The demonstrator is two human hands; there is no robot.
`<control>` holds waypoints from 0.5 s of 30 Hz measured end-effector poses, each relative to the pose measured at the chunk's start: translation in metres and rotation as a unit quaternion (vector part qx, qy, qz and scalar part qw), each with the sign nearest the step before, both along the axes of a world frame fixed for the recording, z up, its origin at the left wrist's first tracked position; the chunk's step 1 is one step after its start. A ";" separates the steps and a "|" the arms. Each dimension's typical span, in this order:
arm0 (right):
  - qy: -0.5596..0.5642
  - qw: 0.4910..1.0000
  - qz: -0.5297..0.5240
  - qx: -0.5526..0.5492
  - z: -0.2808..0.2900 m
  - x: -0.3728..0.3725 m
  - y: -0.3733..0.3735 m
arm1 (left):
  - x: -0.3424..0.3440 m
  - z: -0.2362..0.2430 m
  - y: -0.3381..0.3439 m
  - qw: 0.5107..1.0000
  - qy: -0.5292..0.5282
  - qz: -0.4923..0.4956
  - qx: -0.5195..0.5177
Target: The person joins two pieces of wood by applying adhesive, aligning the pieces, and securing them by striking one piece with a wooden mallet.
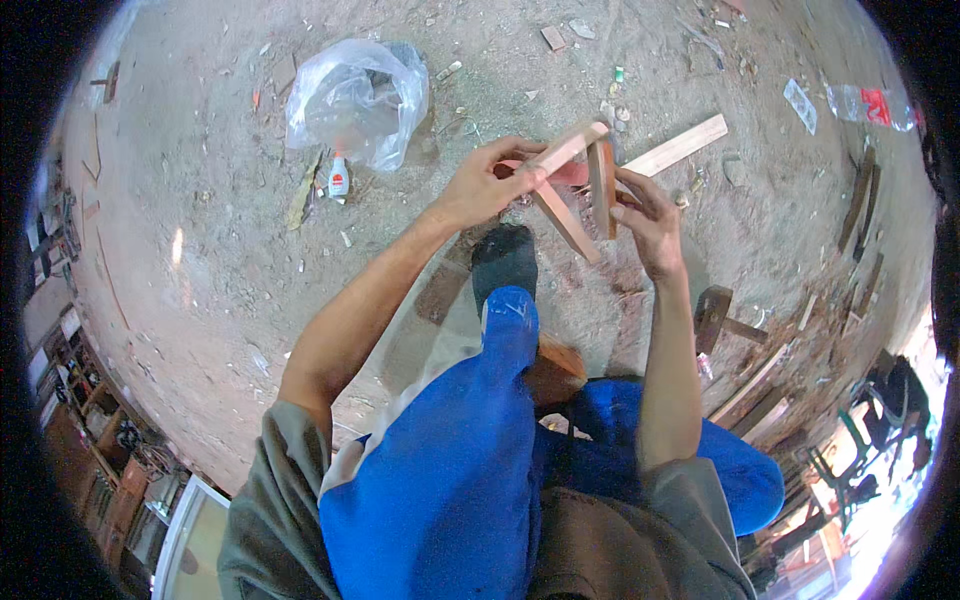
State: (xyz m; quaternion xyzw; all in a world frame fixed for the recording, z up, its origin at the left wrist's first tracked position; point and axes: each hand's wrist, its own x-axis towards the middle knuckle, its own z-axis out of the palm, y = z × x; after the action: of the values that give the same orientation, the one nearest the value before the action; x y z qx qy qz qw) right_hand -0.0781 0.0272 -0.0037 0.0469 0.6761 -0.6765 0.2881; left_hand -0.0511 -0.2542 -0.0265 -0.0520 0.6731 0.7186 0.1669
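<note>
In front of me is a small assembly of wooden strips (568, 149), with pieces meeting at angles. My left hand (490, 183) is closed around its left end, thumb along the top strip. A short upright piece (602, 190) hangs from the far end of that strip, and my right hand (650, 222) pinches the work beside it. Another strip (568, 225) slants down from near my left fingers. Behind the right fingers a paler slat (677, 147) points up to the right; whether it is joined cannot be told. A reddish piece (570, 174) shows partly behind the wood.
A clear plastic bag (345, 95) lies on the dirt floor, with a small white bottle (338, 181) beside it. At far right is a clear plastic bottle (868, 105). Wood offcuts (712, 318) lie near my right forearm. My shoe (504, 258) is below the work.
</note>
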 end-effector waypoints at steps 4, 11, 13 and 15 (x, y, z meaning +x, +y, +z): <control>0.068 0.997 -0.007 0.032 -0.007 0.009 -0.020 | -0.012 0.025 0.000 0.983 0.103 -0.109 -0.104; 0.061 0.992 0.097 0.055 0.011 0.003 -0.010 | -0.024 0.056 -0.009 0.934 0.168 -0.239 -0.207; 0.103 0.989 0.102 0.041 0.014 -0.003 -0.001 | -0.032 0.074 -0.010 0.933 0.142 -0.263 -0.201; 0.143 0.983 0.109 0.021 0.020 -0.008 -0.001 | -0.036 0.090 -0.014 0.930 0.113 -0.284 -0.202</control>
State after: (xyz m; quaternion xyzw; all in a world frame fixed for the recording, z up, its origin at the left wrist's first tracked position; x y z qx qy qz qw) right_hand -0.0860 0.0265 0.0161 -0.1184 0.7253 -0.6266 0.2593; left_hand -0.0868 -0.2683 0.0631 0.1904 0.8049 0.4912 0.2732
